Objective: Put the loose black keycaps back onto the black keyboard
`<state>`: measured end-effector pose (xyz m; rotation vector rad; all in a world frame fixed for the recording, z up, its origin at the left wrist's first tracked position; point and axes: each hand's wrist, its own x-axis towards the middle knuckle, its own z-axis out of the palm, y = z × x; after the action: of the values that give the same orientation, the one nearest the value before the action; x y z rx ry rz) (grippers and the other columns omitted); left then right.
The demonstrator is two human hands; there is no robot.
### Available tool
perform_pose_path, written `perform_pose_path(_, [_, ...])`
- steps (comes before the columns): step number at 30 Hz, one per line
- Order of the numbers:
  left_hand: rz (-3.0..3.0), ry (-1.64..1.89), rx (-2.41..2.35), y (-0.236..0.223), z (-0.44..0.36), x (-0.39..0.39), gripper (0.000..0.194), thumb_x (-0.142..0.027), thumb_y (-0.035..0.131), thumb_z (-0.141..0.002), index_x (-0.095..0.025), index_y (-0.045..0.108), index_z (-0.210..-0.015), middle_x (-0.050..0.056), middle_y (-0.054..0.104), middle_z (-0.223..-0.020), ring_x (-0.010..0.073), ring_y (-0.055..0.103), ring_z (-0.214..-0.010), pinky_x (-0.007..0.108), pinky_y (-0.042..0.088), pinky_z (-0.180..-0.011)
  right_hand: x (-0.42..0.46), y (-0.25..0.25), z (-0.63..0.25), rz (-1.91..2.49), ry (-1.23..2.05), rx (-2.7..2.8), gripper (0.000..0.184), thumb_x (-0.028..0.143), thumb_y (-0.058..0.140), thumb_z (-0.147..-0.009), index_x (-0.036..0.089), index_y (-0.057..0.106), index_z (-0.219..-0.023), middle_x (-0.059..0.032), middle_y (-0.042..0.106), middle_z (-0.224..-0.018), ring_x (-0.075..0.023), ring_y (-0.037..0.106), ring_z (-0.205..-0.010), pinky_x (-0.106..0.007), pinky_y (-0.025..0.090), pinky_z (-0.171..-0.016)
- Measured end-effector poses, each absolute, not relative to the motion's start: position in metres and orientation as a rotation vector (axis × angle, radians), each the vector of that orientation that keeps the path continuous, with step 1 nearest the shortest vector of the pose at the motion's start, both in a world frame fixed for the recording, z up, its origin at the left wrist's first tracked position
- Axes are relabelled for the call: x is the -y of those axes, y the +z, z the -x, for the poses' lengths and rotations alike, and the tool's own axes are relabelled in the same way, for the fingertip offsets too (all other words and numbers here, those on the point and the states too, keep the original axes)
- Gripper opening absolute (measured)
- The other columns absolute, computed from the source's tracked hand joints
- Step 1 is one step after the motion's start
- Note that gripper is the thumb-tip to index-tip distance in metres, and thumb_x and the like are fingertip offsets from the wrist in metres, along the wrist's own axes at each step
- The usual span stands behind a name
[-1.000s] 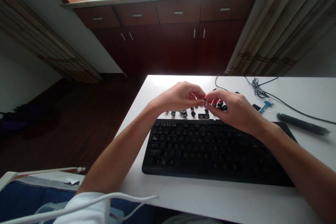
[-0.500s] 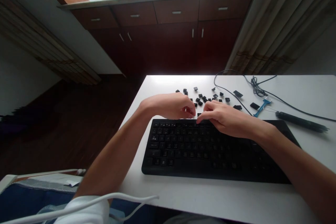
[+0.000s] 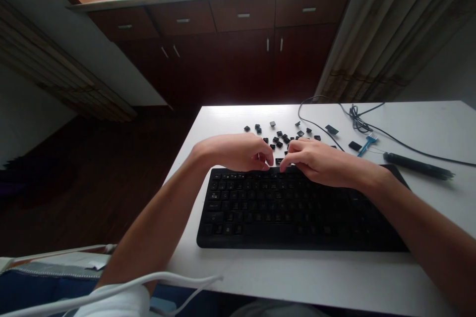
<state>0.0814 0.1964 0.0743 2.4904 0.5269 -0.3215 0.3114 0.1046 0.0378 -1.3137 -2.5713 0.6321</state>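
Left hand (image 3: 245, 152) and right hand (image 3: 320, 162) both curled at the keyboard's (image 3: 260, 205) far edge; can't tell if either grips anything. Keyboard lies below and nearer than both, loose keycaps (image 3: 279, 144) just beyond. Probably best: light fingertips, steady wrists, no brushing the caps.

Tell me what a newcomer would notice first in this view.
Probably the big black keyboard across the white table, with the left hand and right hand close together at its far edge. Just beyond it, loose black keys lie scattered. Farther right, a small blue tool stands out by its color.
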Motion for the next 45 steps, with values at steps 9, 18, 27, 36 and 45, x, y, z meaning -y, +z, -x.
perform_pose_path(9, [-2.371, -0.240, -0.526, 0.071, -0.086, -0.197, 0.021, -0.025, 0.065, -0.089, -0.024, 0.074, -0.107, 0.002, 0.076, -0.095, 0.0153, 0.070, -0.079, 0.022, 0.049, -0.066, -0.108, 0.049, -0.323, 1.358, 0.620, 2.512, 0.035, 0.012, 0.046, -0.092, 0.030, 0.076, -0.096, -0.0054, 0.064, -0.092, -0.0197, 0.057, -0.088, -0.033, 0.041, -0.074])
perform_pose_path(18, [-2.224, -0.124, -0.518, 0.064, -0.090, -0.202, 0.023, -0.021, 0.068, -0.085, -0.021, 0.075, -0.106, 0.005, 0.077, -0.098, 0.0185, 0.073, -0.089, 0.024, 0.054, -0.074, -0.109, 0.041, -0.326, 1.353, 0.603, 2.581, 0.039, 0.013, 0.046, -0.092, 0.034, 0.077, -0.101, -0.0040, 0.065, -0.094, -0.0208, 0.058, -0.091, -0.036, 0.041, -0.080])
perform_pose_path(27, [-2.308, -0.111, -0.517, 0.067, -0.094, -0.196, 0.021, -0.034, 0.067, -0.088, -0.025, 0.074, -0.106, 0.001, 0.077, -0.097, 0.0164, 0.072, -0.089, 0.021, 0.052, -0.072, -0.108, 0.051, -0.336, 1.392, 0.668, 2.547, 0.034, 0.011, 0.049, -0.087, 0.031, 0.077, -0.088, -0.0007, 0.069, -0.094, -0.0172, 0.061, -0.083, -0.029, 0.043, -0.068])
perform_pose_path(36, [-2.339, -0.125, -0.501, 0.065, -0.097, -0.193, 0.023, -0.036, 0.067, -0.088, -0.024, 0.074, -0.107, 0.002, 0.076, -0.095, 0.0160, 0.071, -0.085, 0.022, 0.052, -0.070, -0.105, 0.053, -0.333, 1.441, 0.629, 2.583, 0.035, 0.013, 0.051, -0.085, 0.035, 0.078, -0.092, 0.0014, 0.071, -0.090, -0.0185, 0.063, -0.082, -0.031, 0.044, -0.069])
perform_pose_path(45, [-2.259, -0.087, -0.410, 0.055, -0.106, -0.192, 0.019, -0.025, 0.068, -0.088, -0.021, 0.074, -0.106, 0.002, 0.077, -0.097, 0.0145, 0.072, -0.088, 0.022, 0.054, -0.077, -0.106, 0.055, -0.337, 1.602, 0.819, 2.577, 0.030, 0.014, 0.052, -0.082, 0.031, 0.077, -0.082, 0.0013, 0.073, -0.086, -0.0179, 0.063, -0.078, -0.029, 0.042, -0.067])
